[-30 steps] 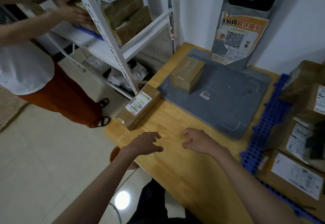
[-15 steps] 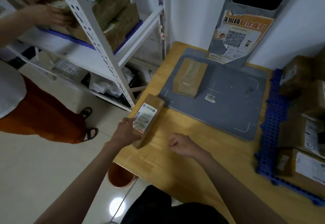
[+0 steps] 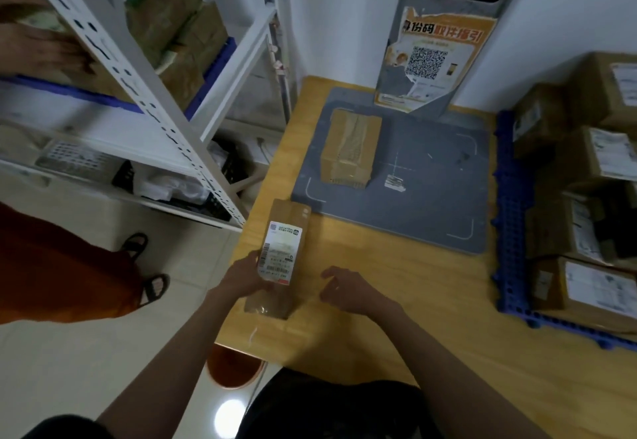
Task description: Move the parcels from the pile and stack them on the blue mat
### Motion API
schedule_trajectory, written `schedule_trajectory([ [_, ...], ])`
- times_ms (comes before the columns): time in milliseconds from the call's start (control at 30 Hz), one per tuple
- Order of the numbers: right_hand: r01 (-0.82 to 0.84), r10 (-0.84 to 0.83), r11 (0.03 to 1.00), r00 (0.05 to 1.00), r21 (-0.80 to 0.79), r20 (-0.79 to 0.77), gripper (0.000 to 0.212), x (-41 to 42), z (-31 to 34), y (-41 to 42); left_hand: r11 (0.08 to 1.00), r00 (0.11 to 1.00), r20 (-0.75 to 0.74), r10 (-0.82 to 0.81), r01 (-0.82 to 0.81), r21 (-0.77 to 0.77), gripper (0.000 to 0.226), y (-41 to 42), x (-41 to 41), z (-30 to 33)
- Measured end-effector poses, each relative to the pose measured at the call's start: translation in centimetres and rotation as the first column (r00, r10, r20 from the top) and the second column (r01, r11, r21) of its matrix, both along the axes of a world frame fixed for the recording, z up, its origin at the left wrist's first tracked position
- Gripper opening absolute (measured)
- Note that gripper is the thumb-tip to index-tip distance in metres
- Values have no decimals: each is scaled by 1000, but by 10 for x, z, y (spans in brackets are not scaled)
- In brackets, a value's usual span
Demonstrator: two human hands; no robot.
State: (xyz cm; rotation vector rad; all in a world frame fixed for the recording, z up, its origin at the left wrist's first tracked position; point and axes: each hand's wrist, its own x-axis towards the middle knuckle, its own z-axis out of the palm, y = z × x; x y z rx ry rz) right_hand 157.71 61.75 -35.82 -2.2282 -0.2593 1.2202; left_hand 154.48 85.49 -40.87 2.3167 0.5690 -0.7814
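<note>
Table [image 3: 396, 300] of pale wood fills the centre and lower right of the frame. Along its right edge a blue mat [image 3: 510, 232] carries a pile [image 3: 593, 197] of labelled cartons. Upper centre lies a grey pad [image 3: 431, 197] with one taped box [image 3: 351, 149] on it. White shelving [image 3: 144, 94] holding more boxes stands at upper left, where another person's hand [image 3: 44, 49] rests.

Near the table's left edge, lower centre, lies a long parcel [image 3: 279, 256], label up. The left hand [image 3: 244, 276] grips its left side, fingers curled at the edge. The right hand [image 3: 348, 288] hovers just beside it, fingers loosely bent, holding nothing.

The parcel looks stiff cardboard, narrow and probably light; its tape may be slippery. Holding both long sides near the middle should keep it level.
</note>
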Motion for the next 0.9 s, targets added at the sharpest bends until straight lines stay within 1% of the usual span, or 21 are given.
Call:
schedule_trajectory([
  [67,32,-32,999,999,-7,-21,60,-3,-3,6,999,999,30,-11,13,-53,91,-7,-6,-4],
  [133,72,-72,997,996,-2,-53,59,-7,-5,12,995,999,47,-8,13,-101,90,-13,-12,-7],
  [233,95,-94,995,993,10,-73,53,-11,-7,18,982,999,29,38,-32,-184,88,-16,-18,-11],
  [333,123,-118,992,987,38,-109,59,-11,-8,22,967,998,2,67,-64,-245,80,-18,-20,-12],
  [433,154,-147,987,982,54,-118,58,-11,-8,23,963,998,-10,68,-69,-260,78,-19,-20,-13],
  [633,198,-194,978,979,68,-66,63,-10,-4,-1,952,1000,-24,-15,6,-306,78,-28,-7,-8],
  [800,277,-283,957,956,84,74,52,-10,8,-33,930,999,-9,-43,37,-367,81,-61,6,4],
  [900,303,-315,946,943,111,109,59,-12,17,-58,922,998,14,-69,69,-382,81,-89,12,11],
])
